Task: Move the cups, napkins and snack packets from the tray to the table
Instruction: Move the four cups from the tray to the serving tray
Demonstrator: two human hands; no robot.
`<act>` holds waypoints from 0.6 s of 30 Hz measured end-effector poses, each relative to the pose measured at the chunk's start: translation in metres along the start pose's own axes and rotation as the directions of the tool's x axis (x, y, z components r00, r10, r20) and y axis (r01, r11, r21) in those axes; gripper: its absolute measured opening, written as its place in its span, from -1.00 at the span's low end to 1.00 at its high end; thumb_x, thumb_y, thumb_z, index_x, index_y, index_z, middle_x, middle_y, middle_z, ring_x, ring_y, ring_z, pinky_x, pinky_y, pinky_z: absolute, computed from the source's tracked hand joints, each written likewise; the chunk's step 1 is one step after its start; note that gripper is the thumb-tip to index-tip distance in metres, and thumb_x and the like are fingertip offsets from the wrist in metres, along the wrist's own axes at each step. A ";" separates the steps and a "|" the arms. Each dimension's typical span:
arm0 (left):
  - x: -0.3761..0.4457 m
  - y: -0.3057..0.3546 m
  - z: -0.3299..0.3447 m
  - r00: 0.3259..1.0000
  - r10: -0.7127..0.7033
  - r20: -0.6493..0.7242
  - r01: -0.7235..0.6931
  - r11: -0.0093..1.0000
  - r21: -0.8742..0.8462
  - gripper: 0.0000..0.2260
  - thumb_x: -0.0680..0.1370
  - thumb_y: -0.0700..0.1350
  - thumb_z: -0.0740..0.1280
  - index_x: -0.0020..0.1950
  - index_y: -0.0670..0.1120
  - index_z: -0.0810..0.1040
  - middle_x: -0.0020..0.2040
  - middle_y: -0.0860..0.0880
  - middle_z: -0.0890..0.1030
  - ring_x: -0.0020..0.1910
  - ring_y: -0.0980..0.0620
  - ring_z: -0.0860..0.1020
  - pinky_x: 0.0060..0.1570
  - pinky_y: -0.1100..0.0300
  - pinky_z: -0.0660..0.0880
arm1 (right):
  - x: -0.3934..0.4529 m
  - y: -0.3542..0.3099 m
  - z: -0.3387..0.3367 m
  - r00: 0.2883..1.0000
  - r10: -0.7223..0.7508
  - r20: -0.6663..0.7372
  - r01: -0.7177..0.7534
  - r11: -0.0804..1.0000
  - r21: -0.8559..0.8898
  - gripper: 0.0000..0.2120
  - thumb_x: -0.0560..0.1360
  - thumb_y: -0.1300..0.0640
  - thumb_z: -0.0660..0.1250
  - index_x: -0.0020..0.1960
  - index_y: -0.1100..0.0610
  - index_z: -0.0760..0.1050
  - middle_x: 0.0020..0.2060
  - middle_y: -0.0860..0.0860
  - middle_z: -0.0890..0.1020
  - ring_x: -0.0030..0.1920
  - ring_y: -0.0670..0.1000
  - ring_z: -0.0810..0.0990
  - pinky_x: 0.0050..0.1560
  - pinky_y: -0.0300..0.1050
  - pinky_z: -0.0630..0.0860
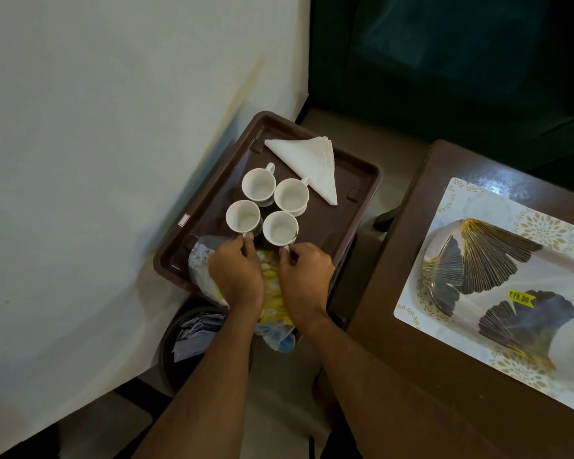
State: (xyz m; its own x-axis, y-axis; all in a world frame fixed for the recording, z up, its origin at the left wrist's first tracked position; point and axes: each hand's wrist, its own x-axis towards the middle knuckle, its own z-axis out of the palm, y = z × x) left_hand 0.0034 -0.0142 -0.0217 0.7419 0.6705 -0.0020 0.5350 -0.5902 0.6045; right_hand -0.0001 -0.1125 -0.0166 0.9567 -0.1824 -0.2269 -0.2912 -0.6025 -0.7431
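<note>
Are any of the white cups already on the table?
No, all four cups stand on the brown tray; the table holds only a patterned placemat.

White cups (258,184) & napkins (307,164), brown tray (362,193), gold-leaf-pattern placemat (497,276).

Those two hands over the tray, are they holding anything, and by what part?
The left hand pinches one near cup by its handle; the right hand pinches the other cup likewise.
</note>
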 end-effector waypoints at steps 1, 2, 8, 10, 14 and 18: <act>-0.002 0.002 -0.001 1.000 0.012 -0.013 -0.012 1.000 0.004 -0.67 0.66 -0.14 0.35 -0.28 -0.22 0.63 -0.40 -0.16 0.60 -0.44 0.00 0.37 -0.34 0.14 0.22 | 0.000 0.002 -0.001 1.000 -0.002 -0.008 0.002 1.000 0.013 -0.77 0.57 0.19 0.38 -0.26 0.20 0.60 -0.33 0.04 0.61 -0.32 0.00 0.53 -0.29 -0.03 0.47; -0.003 0.003 -0.002 0.999 0.024 -0.026 -0.024 1.000 0.011 -0.68 0.66 -0.14 0.36 -0.26 -0.23 0.64 -0.39 -0.16 0.61 -0.43 0.01 0.38 -0.33 0.15 0.22 | 0.000 0.003 -0.003 1.000 -0.007 -0.015 0.007 1.000 0.024 -0.76 0.57 0.19 0.38 -0.27 0.20 0.58 -0.34 0.04 0.59 -0.33 0.00 0.52 -0.30 -0.03 0.46; -0.018 0.018 -0.008 0.994 0.080 -0.069 -0.082 0.996 -0.018 -0.71 0.66 -0.14 0.36 -0.21 -0.22 0.68 -0.37 -0.13 0.64 -0.41 0.03 0.43 -0.32 0.20 0.25 | -0.003 0.004 -0.018 0.997 -0.042 -0.071 0.047 0.997 0.065 -0.73 0.58 0.19 0.38 -0.30 0.18 0.56 -0.38 0.02 0.55 -0.35 -0.02 0.47 -0.33 -0.13 0.32; -0.025 0.026 -0.011 0.991 0.099 -0.088 -0.102 0.994 -0.035 -0.74 0.65 -0.16 0.37 -0.19 -0.23 0.69 -0.35 -0.12 0.65 -0.40 0.03 0.47 -0.32 0.21 0.28 | -0.003 0.003 -0.027 0.992 -0.067 -0.106 0.076 0.993 0.087 -0.73 0.57 0.20 0.39 -0.30 0.19 0.56 -0.38 0.02 0.55 -0.36 -0.01 0.46 -0.34 -0.11 0.36; -0.040 0.047 -0.016 0.983 0.142 -0.113 -0.149 0.987 -0.058 -0.75 0.64 -0.19 0.39 -0.22 -0.23 0.66 -0.35 -0.12 0.65 -0.40 -0.06 0.54 -0.32 0.19 0.31 | -0.003 0.003 -0.050 0.981 -0.101 -0.168 0.122 0.985 0.121 -0.79 0.56 0.24 0.42 -0.26 0.19 0.61 -0.36 0.01 0.60 -0.34 -0.06 0.48 -0.31 -0.19 0.43; -0.060 0.072 -0.014 0.978 0.170 -0.123 -0.179 0.982 -0.063 -0.69 0.65 -0.18 0.38 -0.30 -0.23 0.58 -0.41 -0.10 0.56 -0.43 0.02 0.37 -0.33 0.26 0.13 | -0.002 0.010 -0.082 0.965 -0.122 -0.231 0.151 0.982 0.110 -0.88 0.55 0.24 0.45 -0.15 0.20 0.69 -0.26 0.03 0.69 -0.26 -0.12 0.51 -0.16 -0.36 0.36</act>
State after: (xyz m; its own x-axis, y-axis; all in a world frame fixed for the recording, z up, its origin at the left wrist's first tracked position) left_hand -0.0083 -0.0908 0.0333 0.7665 0.6106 0.1991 0.3675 -0.6712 0.6437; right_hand -0.0046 -0.1824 0.0282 0.9594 -0.2815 0.0169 -0.1420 -0.5341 -0.8334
